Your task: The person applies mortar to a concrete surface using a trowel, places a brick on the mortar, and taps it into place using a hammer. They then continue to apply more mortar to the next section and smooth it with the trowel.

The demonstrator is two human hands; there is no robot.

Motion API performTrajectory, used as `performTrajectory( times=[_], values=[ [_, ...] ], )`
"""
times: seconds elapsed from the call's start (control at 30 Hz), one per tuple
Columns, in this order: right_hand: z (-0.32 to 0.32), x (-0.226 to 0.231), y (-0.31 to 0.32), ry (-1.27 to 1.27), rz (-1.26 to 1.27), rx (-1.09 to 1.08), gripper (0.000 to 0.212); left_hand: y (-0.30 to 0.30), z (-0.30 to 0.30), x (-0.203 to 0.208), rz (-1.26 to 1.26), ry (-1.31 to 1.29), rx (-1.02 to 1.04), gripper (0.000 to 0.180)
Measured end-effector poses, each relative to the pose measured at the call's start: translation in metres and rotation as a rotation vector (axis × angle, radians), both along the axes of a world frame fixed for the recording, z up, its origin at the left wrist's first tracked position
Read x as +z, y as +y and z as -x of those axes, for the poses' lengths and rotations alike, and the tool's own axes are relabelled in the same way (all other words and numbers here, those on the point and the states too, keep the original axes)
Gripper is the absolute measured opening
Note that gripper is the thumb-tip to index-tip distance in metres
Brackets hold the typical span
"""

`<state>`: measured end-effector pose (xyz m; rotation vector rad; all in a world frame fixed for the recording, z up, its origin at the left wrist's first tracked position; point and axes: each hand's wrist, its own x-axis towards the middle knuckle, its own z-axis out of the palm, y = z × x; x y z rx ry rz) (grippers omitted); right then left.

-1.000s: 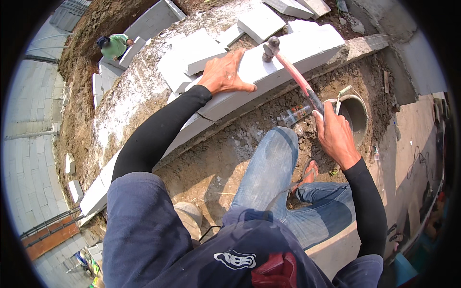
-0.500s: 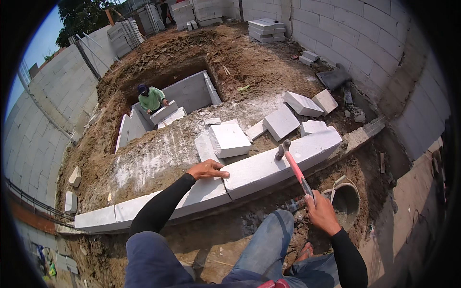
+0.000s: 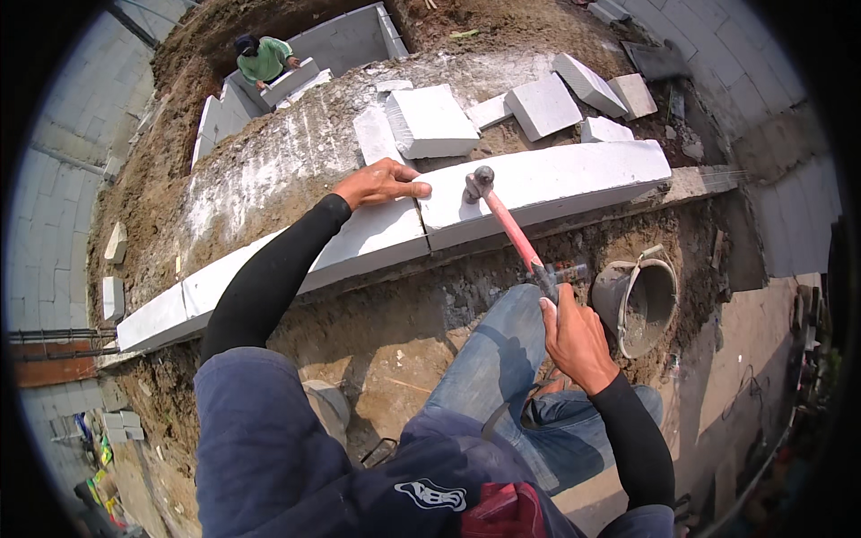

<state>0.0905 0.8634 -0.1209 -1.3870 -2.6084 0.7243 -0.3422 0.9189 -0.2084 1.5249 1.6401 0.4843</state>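
One red-handled hammer (image 3: 511, 224), gripped by the right hand (image 3: 578, 339), head over the long white block (image 3: 574, 170). Left hand (image 3: 381, 184): fingers loosely parted from thumb, at the block's left end. One bucket (image 3: 611, 298), right, near side.

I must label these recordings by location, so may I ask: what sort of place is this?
Most likely an outdoor building site: a low row of white blocks runs alongside bare soil, loose blocks lie behind it, and a person in green is in a dug pit beyond.

A red-handled hammer (image 3: 511, 226) slants over a white block (image 3: 578, 170).
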Motion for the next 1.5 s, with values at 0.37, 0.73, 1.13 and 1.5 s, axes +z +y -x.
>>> performTrajectory(
  times=[0.37,0.73,1.13,1.5],
  values=[
    [0.021,0.082,-0.006,0.491,-0.211,-0.127,0.026,-0.012,-0.009,0.017,0.015,-0.009,-0.003,0.068],
    [0.021,0.103,0.004,0.471,-0.078,-0.117,0.022,-0.009,-0.011,0.024,0.011,-0.007,-0.012,0.070],
    [-0.008,0.064,0.016,0.295,0.094,-0.114,0.026,-0.006,-0.017,0.035,0.041,0.052,-0.027,0.070],
    [-0.034,0.000,0.008,-0.064,-0.066,-0.042,0.024,-0.005,-0.017,0.017,-0.097,0.030,-0.026,0.064]
  ],
)
